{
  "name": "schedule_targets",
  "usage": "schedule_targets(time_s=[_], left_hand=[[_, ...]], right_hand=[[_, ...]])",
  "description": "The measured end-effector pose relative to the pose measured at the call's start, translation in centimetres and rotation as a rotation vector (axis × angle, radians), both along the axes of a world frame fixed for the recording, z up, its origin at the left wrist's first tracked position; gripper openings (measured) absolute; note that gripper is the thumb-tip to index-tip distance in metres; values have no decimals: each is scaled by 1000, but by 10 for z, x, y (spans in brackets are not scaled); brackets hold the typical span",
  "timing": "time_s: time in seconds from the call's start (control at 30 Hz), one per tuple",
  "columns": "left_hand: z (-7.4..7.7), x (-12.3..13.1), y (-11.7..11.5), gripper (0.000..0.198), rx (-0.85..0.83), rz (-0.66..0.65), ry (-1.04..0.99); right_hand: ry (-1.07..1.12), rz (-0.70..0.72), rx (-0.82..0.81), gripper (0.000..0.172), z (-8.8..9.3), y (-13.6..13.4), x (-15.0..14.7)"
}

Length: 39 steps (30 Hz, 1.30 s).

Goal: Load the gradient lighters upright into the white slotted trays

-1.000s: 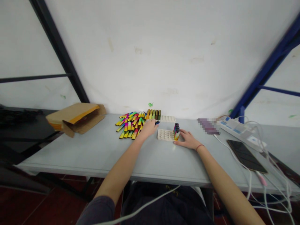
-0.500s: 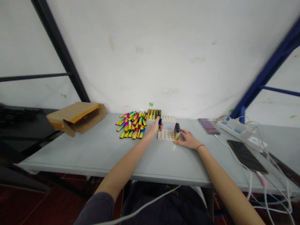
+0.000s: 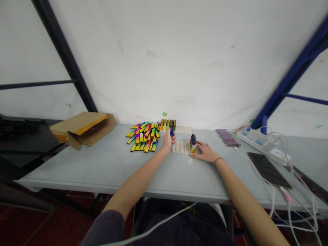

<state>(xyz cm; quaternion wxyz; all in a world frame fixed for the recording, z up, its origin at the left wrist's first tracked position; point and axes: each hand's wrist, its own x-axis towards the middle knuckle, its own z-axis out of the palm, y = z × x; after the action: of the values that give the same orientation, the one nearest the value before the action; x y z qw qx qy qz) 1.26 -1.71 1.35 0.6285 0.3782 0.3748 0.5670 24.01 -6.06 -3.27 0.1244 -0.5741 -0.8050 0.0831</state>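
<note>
My left hand (image 3: pixel 167 140) is closed around a blue lighter (image 3: pixel 172 132), held upright just left of the near white tray (image 3: pixel 180 147). Part of that lighter is hidden by the fingers. At the tray's right end stands a row of several lighters (image 3: pixel 193 144) with dark tops and rainbow bodies. My right hand (image 3: pixel 205 152) rests at this end with thumb and fingers spread, touching the tray or its row. Left of my left hand lies a loose pile of shiny rainbow lighters (image 3: pixel 145 136).
Behind, a second white tray (image 3: pixel 185 130) carries several rows of upright lighters (image 3: pixel 167 124) at its left. An open cardboard box (image 3: pixel 83 128) sits at the left. To the right are a dark phone (image 3: pixel 269 169), a power strip (image 3: pixel 265 145) and white cables.
My left hand has shifted slightly left, tilting more upright with the blue lighter in it. My right hand stays at the tray's right end.
</note>
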Motion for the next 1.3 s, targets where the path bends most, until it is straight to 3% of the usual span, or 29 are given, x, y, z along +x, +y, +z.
schedule_targets(time_s=[0.17,0.53,1.3], left_hand=[[-5,-3,4,58,-75,18,64],[-8,-1,6,44,-138,87,36],[-9,-2,5,44,-45,79,-13]], right_hand=[[-2,-6,-1,78,0,0,0],[-4,-3,0,76,1,-1,-1],[-22,-1,-11,74,3,-1,-2]])
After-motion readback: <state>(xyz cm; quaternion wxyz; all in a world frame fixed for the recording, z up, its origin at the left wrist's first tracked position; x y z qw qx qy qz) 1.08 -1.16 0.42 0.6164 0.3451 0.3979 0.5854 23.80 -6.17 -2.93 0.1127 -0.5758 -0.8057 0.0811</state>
